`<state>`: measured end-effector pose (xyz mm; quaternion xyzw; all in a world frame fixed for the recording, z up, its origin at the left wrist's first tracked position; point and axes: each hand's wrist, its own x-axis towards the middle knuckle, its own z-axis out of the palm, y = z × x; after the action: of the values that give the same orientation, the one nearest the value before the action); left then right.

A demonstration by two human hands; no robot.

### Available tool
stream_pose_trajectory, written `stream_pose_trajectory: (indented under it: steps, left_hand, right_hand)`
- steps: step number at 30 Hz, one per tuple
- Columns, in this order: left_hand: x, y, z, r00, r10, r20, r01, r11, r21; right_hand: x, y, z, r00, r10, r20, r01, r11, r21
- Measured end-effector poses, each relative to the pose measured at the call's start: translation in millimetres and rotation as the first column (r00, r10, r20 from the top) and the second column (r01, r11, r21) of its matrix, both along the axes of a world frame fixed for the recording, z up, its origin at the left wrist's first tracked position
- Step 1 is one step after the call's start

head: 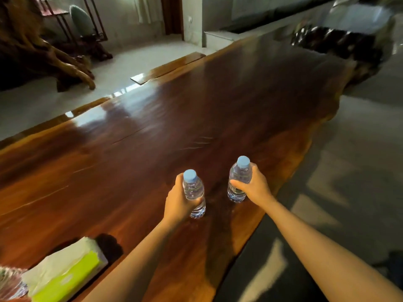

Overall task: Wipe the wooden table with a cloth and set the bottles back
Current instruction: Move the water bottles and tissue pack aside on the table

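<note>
Lower centre of frame: my left hand (176, 202) is curled round the left bottle (193, 188), thumb across its front. My right hand (255, 186) is wrapped round the right bottle (239, 173), near the first with a gap between. Both are clear, blue-capped and upright, low over the glossy wooden counter (152, 138) near its right edge; I cannot tell whether the bases touch. Lower left: a green-and-white tissue pack (65, 271) lies on the counter, crinkled plastic (11, 284) beside it.
</note>
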<state>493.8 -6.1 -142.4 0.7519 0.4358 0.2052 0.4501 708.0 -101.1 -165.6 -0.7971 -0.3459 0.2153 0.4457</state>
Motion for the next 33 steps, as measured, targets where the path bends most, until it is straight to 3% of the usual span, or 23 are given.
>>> stream_pose_trajectory:
  steps: [9, 15, 23, 28, 33]
  left_hand:
    - [70, 14, -25, 0.999, -0.022, -0.035, 0.022, 1.000, -0.007]
    - [89, 12, -36, 0.999, 0.009, -0.040, -0.009, 1.000, 0.011]
    - [87, 1, -47, 0.999, 0.031, 0.044, -0.030, 0.999, -0.013]
    - [78, 4, -43, 0.997, -0.060, 0.058, 0.064, 0.995, -0.071]
    - [41, 15, -35, 0.996, -0.086, -0.022, 0.086, 0.996, -0.004]
  right_hand:
    - [54, 6, -30, 0.994, -0.106, -0.010, 0.106, 0.994, 0.016]
    - [69, 15, -34, 0.997, -0.060, -0.041, 0.061, 0.998, 0.013]
    - [76, 15, -35, 0.999, 0.030, -0.043, -0.030, 1.000, 0.001]
    - [74, 16, -33, 0.996, 0.052, -0.070, -0.053, 0.999, -0.012]
    - [69, 12, -7, 0.997, 0.056, -0.049, -0.058, 0.997, -0.043]
